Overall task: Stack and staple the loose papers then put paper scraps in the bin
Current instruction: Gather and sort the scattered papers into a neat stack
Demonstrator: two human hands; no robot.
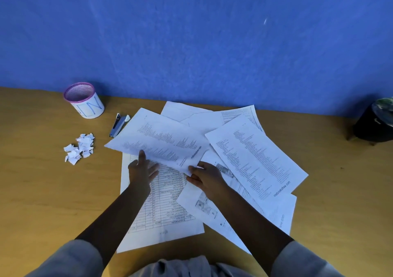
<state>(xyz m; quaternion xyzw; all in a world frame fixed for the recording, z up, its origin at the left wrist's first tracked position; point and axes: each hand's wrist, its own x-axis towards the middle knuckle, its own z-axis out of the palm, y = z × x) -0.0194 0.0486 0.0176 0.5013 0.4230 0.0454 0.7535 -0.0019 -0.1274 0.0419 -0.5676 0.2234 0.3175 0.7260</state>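
Papers [255,155] sprawl across wooden table [42,191] against blue wall [191,43].

Dim, bluish, even light, soft shadows, slight blur throughout, wide-angle bending toward the edges

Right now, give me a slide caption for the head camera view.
Left hand and right hand hold a printed sheet above scattered papers; stapler, scraps and bin sit nearby.

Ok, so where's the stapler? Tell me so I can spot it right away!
Look at the left part of the wooden table, near the blue wall. Right of the pink-rimmed bin lies the stapler, beside the spread papers. It is the only small dark-and-silver thing; the scraps nearby are white.
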